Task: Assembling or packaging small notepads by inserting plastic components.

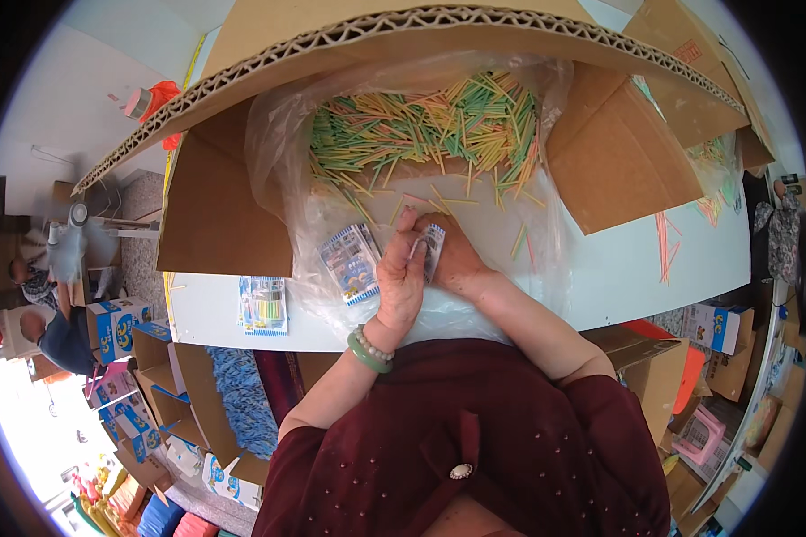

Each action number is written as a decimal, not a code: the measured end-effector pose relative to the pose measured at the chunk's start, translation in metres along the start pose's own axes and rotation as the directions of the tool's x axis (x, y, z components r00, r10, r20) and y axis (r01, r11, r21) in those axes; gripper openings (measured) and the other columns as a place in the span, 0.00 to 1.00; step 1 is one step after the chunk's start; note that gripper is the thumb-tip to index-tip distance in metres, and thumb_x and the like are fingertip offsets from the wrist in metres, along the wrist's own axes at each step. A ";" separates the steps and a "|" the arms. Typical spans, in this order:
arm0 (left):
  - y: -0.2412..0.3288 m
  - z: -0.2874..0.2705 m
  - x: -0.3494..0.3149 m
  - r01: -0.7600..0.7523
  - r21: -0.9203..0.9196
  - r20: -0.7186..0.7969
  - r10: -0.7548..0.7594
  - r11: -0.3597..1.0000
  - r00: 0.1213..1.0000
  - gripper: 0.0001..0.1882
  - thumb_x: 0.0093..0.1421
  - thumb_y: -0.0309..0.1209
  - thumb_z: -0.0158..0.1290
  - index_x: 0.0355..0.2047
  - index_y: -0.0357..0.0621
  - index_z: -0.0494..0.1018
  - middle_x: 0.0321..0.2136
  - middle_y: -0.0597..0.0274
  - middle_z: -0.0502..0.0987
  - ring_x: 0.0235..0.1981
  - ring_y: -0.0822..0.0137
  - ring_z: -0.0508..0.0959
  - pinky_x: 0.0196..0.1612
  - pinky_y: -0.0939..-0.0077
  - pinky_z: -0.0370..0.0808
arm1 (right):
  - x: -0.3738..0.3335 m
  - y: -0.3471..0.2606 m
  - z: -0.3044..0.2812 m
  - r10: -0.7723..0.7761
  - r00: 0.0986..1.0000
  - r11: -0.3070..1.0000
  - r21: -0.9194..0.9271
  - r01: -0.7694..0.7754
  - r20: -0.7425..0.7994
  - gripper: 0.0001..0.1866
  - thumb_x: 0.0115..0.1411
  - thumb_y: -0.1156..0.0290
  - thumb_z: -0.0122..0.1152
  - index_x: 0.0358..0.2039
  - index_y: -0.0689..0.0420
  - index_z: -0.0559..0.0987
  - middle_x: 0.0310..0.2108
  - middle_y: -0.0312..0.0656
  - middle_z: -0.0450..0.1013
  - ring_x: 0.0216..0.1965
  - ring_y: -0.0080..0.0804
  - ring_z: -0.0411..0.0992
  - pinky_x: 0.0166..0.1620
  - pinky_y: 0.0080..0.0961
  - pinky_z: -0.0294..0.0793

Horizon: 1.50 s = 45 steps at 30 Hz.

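- Green, yellow and pink sticks (421, 121) lie in a deep heap at the upper centre of the frame, on a clear plastic liner (273, 134) spread in a cardboard carton (627, 152) whose mouth faces you. Judging by that heap, much more is left than done.
- A few loose sticks (521, 240) have strayed onto the liner, between the heap and your right forearm.
- Your held packet (434, 243), small, clear and printed in blue, is at the centre of the frame, just below the heap. I would call this one unfinished.
- Your left hand (401, 277) has its thumb against the packet's left edge, and that grip appears to pinch it.
- Your right hand (457, 255) is behind the packet with its fingers mostly hidden, so I cannot tell whether that grip is pinching, nor whether sticks are inside.
- Beside your left hand, left of centre, a pile of printed packets (351, 261) lies on the liner, within easy reach; these look like ones left to handle.
- At the left of the frame, on the white counter (600, 291), a filled packet (263, 304) lies well apart from your hands, yellow and green sticks showing through. It is the only one on the counter that you could plainly count as done.
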<state>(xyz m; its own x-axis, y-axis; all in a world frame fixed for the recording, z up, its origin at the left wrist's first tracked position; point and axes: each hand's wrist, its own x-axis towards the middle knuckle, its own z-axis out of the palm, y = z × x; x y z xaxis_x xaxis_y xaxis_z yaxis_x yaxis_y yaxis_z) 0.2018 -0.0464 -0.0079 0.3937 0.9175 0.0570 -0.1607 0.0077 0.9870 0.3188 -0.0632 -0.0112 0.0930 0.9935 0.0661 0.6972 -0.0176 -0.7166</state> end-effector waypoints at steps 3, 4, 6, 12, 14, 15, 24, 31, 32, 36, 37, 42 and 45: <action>0.010 -0.001 0.000 0.037 -0.081 0.007 -0.037 0.996 0.999 0.21 0.62 0.19 0.45 0.56 0.38 0.65 0.55 0.64 0.68 0.54 0.72 0.66 0.58 0.77 0.60 | 0.001 0.004 0.005 0.024 0.999 0.999 0.050 -0.022 -0.028 0.16 0.52 0.69 0.55 0.42 0.57 0.73 0.44 0.50 0.68 0.48 0.50 0.67 0.52 0.39 0.66; 0.017 -0.003 0.001 0.040 -0.081 0.005 -0.039 0.996 0.999 0.21 0.62 0.19 0.45 0.56 0.38 0.65 0.55 0.64 0.68 0.54 0.72 0.66 0.58 0.77 0.60 | 0.000 0.001 0.001 0.024 0.999 0.998 0.051 -0.023 -0.025 0.16 0.52 0.69 0.55 0.42 0.57 0.73 0.44 0.50 0.68 0.48 0.50 0.67 0.52 0.39 0.66; 0.038 -0.009 0.004 0.140 -0.205 -0.077 -0.159 0.969 0.984 0.20 0.61 0.21 0.47 0.54 0.38 0.67 0.52 0.63 0.70 0.50 0.74 0.69 0.55 0.78 0.64 | -0.001 -0.006 -0.009 0.074 0.997 0.985 0.155 -0.069 -0.030 0.14 0.52 0.74 0.55 0.41 0.57 0.72 0.40 0.47 0.69 0.46 0.42 0.68 0.51 0.33 0.66; 0.050 -0.041 0.011 0.139 -0.356 -0.209 -0.223 0.924 0.952 0.09 0.58 0.20 0.50 0.36 0.43 0.77 0.32 0.69 0.79 0.34 0.77 0.76 0.42 0.79 0.72 | -0.009 0.031 -0.007 0.009 0.985 0.848 0.523 0.085 -0.175 0.10 0.55 0.82 0.54 0.37 0.59 0.68 0.32 0.36 0.66 0.35 0.22 0.67 0.42 0.19 0.68; 0.046 -0.045 0.004 0.265 -0.360 -0.130 -0.330 0.895 0.935 0.11 0.58 0.19 0.49 0.38 0.44 0.76 0.34 0.68 0.79 0.36 0.76 0.76 0.42 0.78 0.72 | -0.007 0.026 -0.008 0.081 0.975 0.781 0.620 0.066 -0.206 0.10 0.55 0.82 0.55 0.37 0.59 0.68 0.31 0.36 0.67 0.35 0.23 0.67 0.42 0.19 0.68; 0.044 -0.045 0.001 0.266 -0.360 -0.133 -0.331 0.894 0.934 0.11 0.58 0.19 0.49 0.38 0.44 0.76 0.34 0.68 0.79 0.36 0.76 0.76 0.42 0.78 0.72 | -0.006 0.022 -0.008 0.156 0.961 0.701 0.711 0.055 -0.229 0.10 0.54 0.82 0.55 0.37 0.59 0.69 0.31 0.35 0.67 0.35 0.23 0.67 0.41 0.19 0.68; 0.043 -0.027 0.006 0.427 -0.316 -0.038 -0.460 0.848 0.887 0.10 0.61 0.20 0.46 0.42 0.42 0.73 0.38 0.66 0.78 0.39 0.72 0.76 0.45 0.75 0.74 | -0.017 0.016 -0.007 -0.152 0.958 0.967 0.166 0.196 -0.242 0.07 0.56 0.80 0.53 0.37 0.61 0.71 0.30 0.38 0.68 0.33 0.25 0.68 0.40 0.22 0.69; 0.032 -0.036 0.005 0.328 -0.235 -0.018 -0.342 0.915 0.940 0.03 0.58 0.21 0.52 0.30 0.41 0.75 0.29 0.72 0.77 0.31 0.80 0.72 0.37 0.83 0.70 | -0.011 -0.001 -0.029 0.245 0.963 0.767 0.630 -0.124 -0.108 0.08 0.61 0.74 0.53 0.40 0.59 0.72 0.28 0.37 0.69 0.31 0.26 0.69 0.38 0.23 0.69; 0.030 -0.040 0.006 0.253 -0.172 -0.005 -0.258 0.952 0.966 0.05 0.55 0.19 0.55 0.25 0.42 0.75 0.27 0.73 0.76 0.28 0.81 0.70 0.34 0.83 0.69 | -0.008 -0.008 -0.038 0.200 0.977 0.710 0.698 -0.090 -0.078 0.07 0.62 0.74 0.50 0.40 0.60 0.71 0.28 0.37 0.68 0.32 0.25 0.68 0.39 0.24 0.69; 0.036 -0.042 0.011 0.311 -0.157 -0.003 -0.315 0.937 0.949 0.09 0.52 0.18 0.58 0.19 0.41 0.71 0.20 0.76 0.72 0.24 0.84 0.66 0.29 0.85 0.67 | -0.001 -0.023 -0.058 0.087 0.991 0.623 0.782 0.025 -0.100 0.09 0.65 0.71 0.49 0.41 0.63 0.71 0.28 0.37 0.68 0.33 0.26 0.68 0.41 0.26 0.70; 0.035 -0.042 0.010 0.291 -0.064 -0.017 -0.293 0.954 0.956 0.09 0.52 0.19 0.58 0.19 0.41 0.71 0.19 0.76 0.69 0.23 0.84 0.64 0.27 0.84 0.65 | 0.001 -0.026 -0.061 0.085 0.992 0.622 0.783 0.022 -0.095 0.09 0.65 0.71 0.49 0.41 0.63 0.71 0.28 0.37 0.68 0.33 0.26 0.68 0.41 0.26 0.70; 0.032 -0.034 0.005 0.286 -0.014 -0.068 -0.287 0.958 0.956 0.13 0.51 0.19 0.59 0.16 0.42 0.66 0.16 0.77 0.65 0.20 0.83 0.59 0.23 0.83 0.59 | 0.010 -0.046 -0.066 0.032 0.992 0.478 0.874 0.093 -0.123 0.10 0.65 0.70 0.48 0.43 0.63 0.69 0.27 0.38 0.68 0.34 0.31 0.71 0.43 0.31 0.72; 0.033 -0.037 0.003 0.315 0.014 -0.020 -0.315 0.949 0.949 0.16 0.50 0.19 0.59 0.15 0.42 0.62 0.16 0.77 0.64 0.20 0.83 0.59 0.21 0.83 0.59 | 0.014 -0.056 -0.067 0.039 0.994 0.486 0.871 0.074 -0.106 0.09 0.65 0.70 0.48 0.41 0.63 0.68 0.26 0.39 0.69 0.34 0.34 0.73 0.45 0.32 0.72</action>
<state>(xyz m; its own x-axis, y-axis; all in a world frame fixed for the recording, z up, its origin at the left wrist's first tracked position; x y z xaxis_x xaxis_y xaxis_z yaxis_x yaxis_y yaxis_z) 0.1642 -0.0284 0.0197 0.4062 0.8761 -0.2598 -0.0157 0.2910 0.9566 0.3285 -0.0557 0.0763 0.1948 0.9745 0.1111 -0.2733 0.1627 -0.9481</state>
